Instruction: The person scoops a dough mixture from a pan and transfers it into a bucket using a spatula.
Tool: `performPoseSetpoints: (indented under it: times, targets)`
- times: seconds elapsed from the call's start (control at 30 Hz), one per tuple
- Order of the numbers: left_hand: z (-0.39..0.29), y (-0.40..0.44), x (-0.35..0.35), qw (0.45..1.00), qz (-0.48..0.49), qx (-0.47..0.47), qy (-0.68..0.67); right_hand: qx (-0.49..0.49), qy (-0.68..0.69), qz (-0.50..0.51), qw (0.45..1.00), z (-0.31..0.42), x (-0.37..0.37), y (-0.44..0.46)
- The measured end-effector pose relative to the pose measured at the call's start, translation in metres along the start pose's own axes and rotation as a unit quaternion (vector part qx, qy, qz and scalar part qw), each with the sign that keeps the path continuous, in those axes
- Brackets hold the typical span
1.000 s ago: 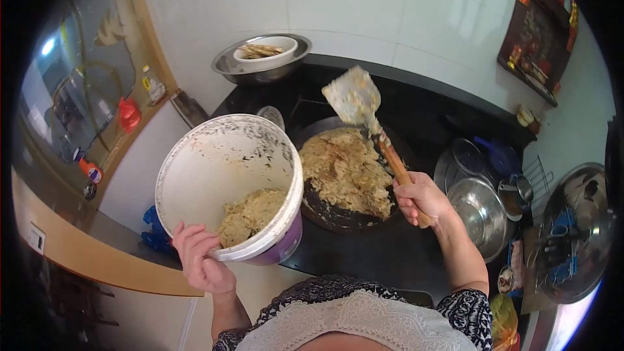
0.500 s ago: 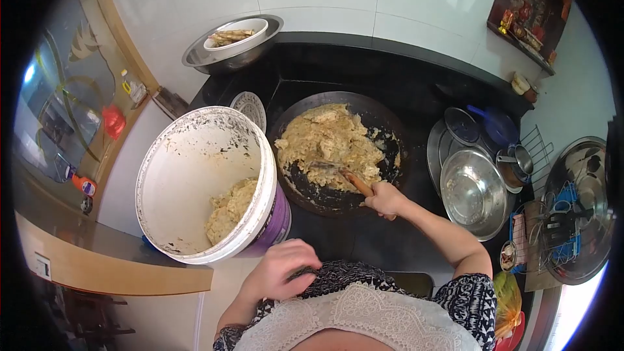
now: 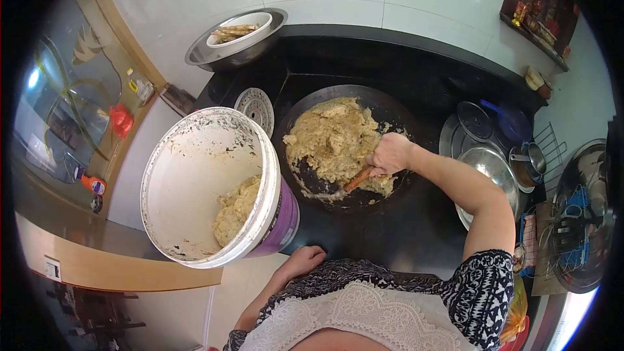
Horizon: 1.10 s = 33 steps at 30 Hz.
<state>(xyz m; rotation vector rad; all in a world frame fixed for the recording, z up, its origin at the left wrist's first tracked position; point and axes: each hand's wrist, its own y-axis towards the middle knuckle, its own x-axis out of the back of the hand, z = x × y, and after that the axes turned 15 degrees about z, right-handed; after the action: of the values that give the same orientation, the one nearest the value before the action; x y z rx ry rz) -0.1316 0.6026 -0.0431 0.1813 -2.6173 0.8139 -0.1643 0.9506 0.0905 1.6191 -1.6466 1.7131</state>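
My right hand [image 3: 392, 155] is closed round the wooden handle of a spatula [image 3: 357, 180] over the wok. The spatula slopes down to the left, and its blade is hard to make out near the wok's lower side. A thick, lumpy yellowish mash [image 3: 331, 131] covers much of the dark wok [image 3: 402, 114]. At the counter's front edge, my left hand [image 3: 305, 260] rests with its fingers curled, nothing visible in it. Beside it on the left leans a large white bucket [image 3: 188, 175] with a purple outside, more mash [image 3: 236, 213] lying in it.
A perforated white disc [image 3: 256, 109] lies behind the bucket. At the back left, a metal basin [image 3: 224, 62] holds a white bowl [image 3: 259, 24] with brown sticks. Metal bowls [image 3: 489, 168], a blue ladle-like utensil [image 3: 512, 123] and racks stand to the right.
My right hand has moved up and right over the wok, with the spatula turned. My left hand has come down to the counter edge, its fingers curled. The view has shifted slightly.
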Motion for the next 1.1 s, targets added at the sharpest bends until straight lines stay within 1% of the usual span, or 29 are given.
performPoseSetpoints:
  times: [0.03, 0.1, 0.2, 0.27, 0.33, 0.4, 0.43, 0.5, 0.57, 0.6, 0.63, 0.7, 0.73, 0.8, 0.83, 0.9, 0.93, 1.0, 1.03, 1.1]
  targets:
    - [0.002, 0.0, 0.0, 1.0, -0.001, 0.002, -0.014, 0.002, 0.002, -0.001, 1.0, -0.002, 0.0, 0.004]
    - [0.008, 0.004, 0.0, 1.0, -0.001, 0.005, -0.027, 0.048, -0.021, -0.013, 0.999, -0.004, -0.002, 0.012]
    - [0.018, 0.009, -0.003, 0.999, -0.005, 0.006, -0.04, 0.042, -0.032, 0.003, 0.999, -0.006, -0.003, 0.016]
    - [0.021, 0.011, -0.003, 0.998, 0.006, 0.024, -0.062, 0.046, -0.036, 0.002, 0.998, -0.002, -0.007, 0.019]
    - [0.026, 0.017, -0.005, 0.997, 0.015, 0.02, -0.076, 0.045, -0.04, 0.005, 0.998, 0.005, -0.007, 0.018]
    - [0.024, 0.02, -0.006, 0.996, 0.022, 0.015, -0.09, 0.01, 0.025, 0.075, 0.997, 0.02, -0.001, 0.027]
    - [0.018, 0.02, -0.005, 0.993, 0.025, 0.031, -0.115, 0.008, 0.024, 0.076, 0.997, 0.03, -0.007, 0.038]
    - [0.017, 0.026, -0.001, 0.989, 0.02, 0.047, -0.137, -0.007, 0.015, -0.021, 1.0, 0.041, -0.022, 0.073]
    - [0.027, 0.03, -0.007, 0.99, -0.004, -0.007, -0.137, -0.001, 0.012, -0.022, 1.0, 0.036, -0.015, 0.09]
    - [0.027, 0.03, -0.006, 0.988, 0.012, 0.012, -0.155, 0.002, 0.012, -0.018, 1.0, 0.034, -0.01, 0.097]
    - [0.033, 0.028, -0.009, 0.988, 0.009, 0.015, -0.155, 0.005, 0.012, -0.021, 1.0, 0.036, -0.006, 0.103]
    - [0.042, 0.031, -0.012, 0.984, 0.001, 0.017, -0.175, -0.034, 0.018, 0.014, 0.999, 0.042, 0.001, 0.112]
    - [0.04, 0.032, -0.011, 0.984, 0.0, 0.016, -0.177, -0.033, 0.016, 0.015, 0.999, 0.048, 0.0, 0.119]
    - [0.037, 0.031, -0.006, 0.986, 0.001, 0.019, -0.164, -0.094, 0.037, 0.006, 0.995, 0.058, 0.001, 0.141]
    - [0.037, 0.03, -0.005, 0.987, 0.003, 0.022, -0.157, -0.091, 0.037, 0.004, 0.995, 0.059, 0.003, 0.151]
    - [0.039, 0.031, -0.004, 0.985, 0.01, 0.02, -0.173, -0.151, 0.102, 0.021, 0.983, 0.062, 0.003, 0.166]
    - [0.039, 0.033, -0.004, 0.982, 0.016, 0.015, -0.189, -0.152, 0.105, 0.024, 0.982, 0.062, 0.004, 0.176]
    - [0.041, 0.035, -0.003, 0.978, 0.028, 0.021, -0.207, -0.201, 0.148, 0.072, 0.966, 0.057, 0.005, 0.195]
    - [0.04, 0.036, -0.004, 0.973, 0.033, 0.028, -0.226, -0.2, 0.145, 0.074, 0.966, 0.055, 0.002, 0.198]
    - [0.038, 0.033, -0.004, 0.977, 0.027, 0.017, -0.21, -0.243, 0.175, 0.057, 0.952, 0.055, -0.001, 0.201]
